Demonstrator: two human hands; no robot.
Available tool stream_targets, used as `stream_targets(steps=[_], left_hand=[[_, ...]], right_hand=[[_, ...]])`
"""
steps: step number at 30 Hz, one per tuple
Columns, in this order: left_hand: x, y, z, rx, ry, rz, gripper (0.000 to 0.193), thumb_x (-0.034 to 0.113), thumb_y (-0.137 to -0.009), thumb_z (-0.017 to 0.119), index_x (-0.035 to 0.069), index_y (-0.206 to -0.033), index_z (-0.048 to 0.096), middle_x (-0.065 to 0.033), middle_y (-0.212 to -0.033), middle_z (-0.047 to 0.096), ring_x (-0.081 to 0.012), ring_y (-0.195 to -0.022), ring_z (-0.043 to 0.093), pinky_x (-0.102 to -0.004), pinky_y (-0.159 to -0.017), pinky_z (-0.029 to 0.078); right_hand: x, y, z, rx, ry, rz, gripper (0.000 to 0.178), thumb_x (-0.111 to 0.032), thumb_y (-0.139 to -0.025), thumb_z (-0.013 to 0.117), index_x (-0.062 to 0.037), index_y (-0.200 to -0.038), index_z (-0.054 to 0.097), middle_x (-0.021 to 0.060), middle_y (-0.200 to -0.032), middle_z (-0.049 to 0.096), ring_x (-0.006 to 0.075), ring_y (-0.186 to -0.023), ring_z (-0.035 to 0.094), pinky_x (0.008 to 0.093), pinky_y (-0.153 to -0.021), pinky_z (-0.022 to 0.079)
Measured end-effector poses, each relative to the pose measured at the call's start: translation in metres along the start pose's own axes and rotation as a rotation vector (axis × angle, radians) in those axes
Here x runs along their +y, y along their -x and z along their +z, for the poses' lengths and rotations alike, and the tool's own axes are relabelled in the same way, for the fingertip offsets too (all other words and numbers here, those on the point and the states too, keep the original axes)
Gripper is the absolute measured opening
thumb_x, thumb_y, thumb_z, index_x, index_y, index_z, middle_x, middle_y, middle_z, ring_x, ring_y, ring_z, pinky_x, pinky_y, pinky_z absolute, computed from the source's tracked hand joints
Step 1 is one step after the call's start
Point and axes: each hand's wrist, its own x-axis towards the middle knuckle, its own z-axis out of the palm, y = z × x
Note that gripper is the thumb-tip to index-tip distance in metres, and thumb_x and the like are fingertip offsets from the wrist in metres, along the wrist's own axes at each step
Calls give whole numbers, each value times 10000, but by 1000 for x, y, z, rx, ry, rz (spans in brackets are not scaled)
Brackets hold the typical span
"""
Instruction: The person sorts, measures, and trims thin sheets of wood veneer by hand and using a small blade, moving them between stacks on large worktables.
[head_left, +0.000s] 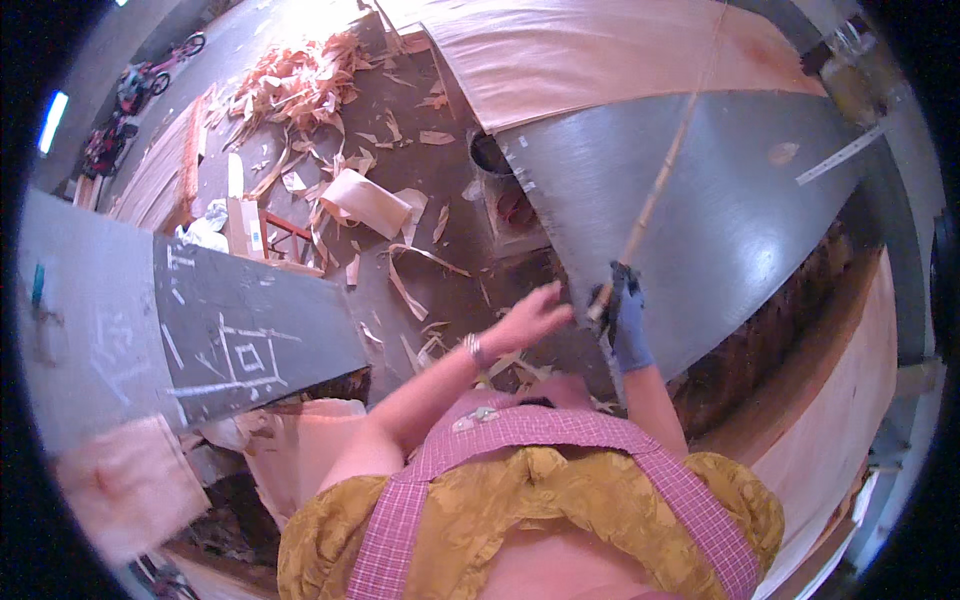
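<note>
Aslant, long stick (pixel 659 181) in gloved right hand (pixel 630 318), left hand (pixel 535 318) near

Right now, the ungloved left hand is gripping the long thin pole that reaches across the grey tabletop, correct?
Not quite: the gloved right hand grips the long thin pole, not the left hand. The head view shows this. The left hand is indeed ungloved, and the pole does reach across the grey tabletop.
</note>
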Motion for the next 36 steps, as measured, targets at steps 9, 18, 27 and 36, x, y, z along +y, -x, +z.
stream_targets(steps=[9,18,27,36], left_hand=[[50,-89,-252,48,-55,-393,412,475,-880,647,73,-803,595,44,-594,493,-47,-453,430,-224,-385,333],[90,-160,-448,64,-280,-519,383,432,-916,611,78,-777,571,41,-590,495,-45,-428,446,-210,-383,367],[110,-268,-540,-56,-254,-498,342,382,-894,668,74,-786,567,62,-552,463,-31,-423,442,-206,-355,371],[107,-393,-640,-148,-334,-340,233,243,-901,657,51,-779,606,81,-607,468,-19,-519,407,-213,-435,333]], right_hand=[[65,-155,158,-43,1030,-632,499,-205,-836,667,-59,-1290,521,179,-1125,593,336,-974,592,411,-872,493],[29,-294,288,-159,1659,-613,562,-273,-767,721,-218,-1292,527,149,-1104,519,326,-994,571,423,-779,515],[-7,-296,303,-136,1365,-229,487,-325,-790,709,-134,-1223,594,193,-1039,638,324,-981,633,420,-832,508],[-11,-393,389,907,1260,68,1062,-664,-761,634,113,-1394,284,343,-1150,547,437,-992,604,445,-793,525]])
